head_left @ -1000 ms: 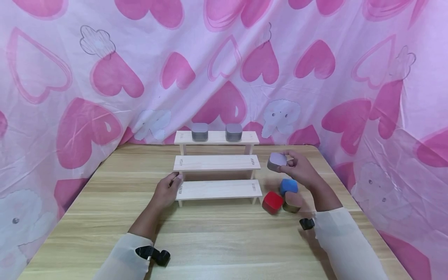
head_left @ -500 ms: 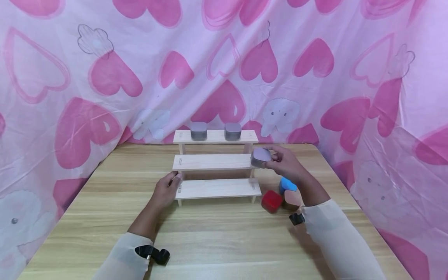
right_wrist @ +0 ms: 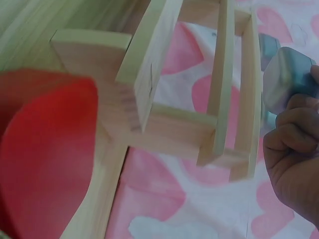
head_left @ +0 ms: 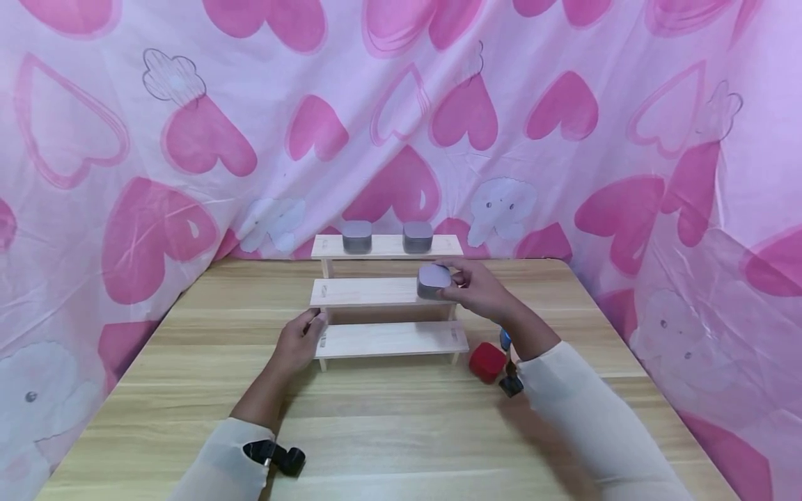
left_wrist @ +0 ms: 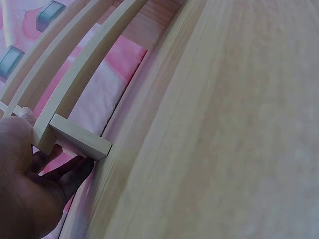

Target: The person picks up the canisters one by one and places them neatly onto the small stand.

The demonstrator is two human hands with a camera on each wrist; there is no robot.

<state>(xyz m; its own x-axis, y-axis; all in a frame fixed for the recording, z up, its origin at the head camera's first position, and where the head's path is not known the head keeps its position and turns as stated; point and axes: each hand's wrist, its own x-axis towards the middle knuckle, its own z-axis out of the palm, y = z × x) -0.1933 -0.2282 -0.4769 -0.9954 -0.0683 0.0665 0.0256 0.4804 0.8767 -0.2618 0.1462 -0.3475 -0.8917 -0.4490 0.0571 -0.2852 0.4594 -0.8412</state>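
Note:
A pale wooden three-tier stand [head_left: 363, 292] rises in steps on the table in the head view. My left hand [head_left: 301, 341] grips its left end; in the left wrist view the thumb lies near the tiers and the fingers [left_wrist: 75, 177] curl by the lowest support. With thumb and fingers, my right hand [head_left: 482, 289] pinches a grey rounded block [head_left: 432, 282], which overlaps the right part of the middle tier. The top tier bears two similar grey blocks, a left one [head_left: 357, 238] and a right one [head_left: 417, 238].
A red block [head_left: 487, 362] lies on the wooden table [head_left: 376, 431] to the right of the stand. A blue block [head_left: 505, 339] beside it is mostly hidden by my right arm. A pink heart-patterned cloth [head_left: 250, 83] hangs behind and around the table.
My right hand has carried the grey block leftward from the table's right side to over the middle tier. Its arm now covers most of the blue block. My left hand has stayed put.

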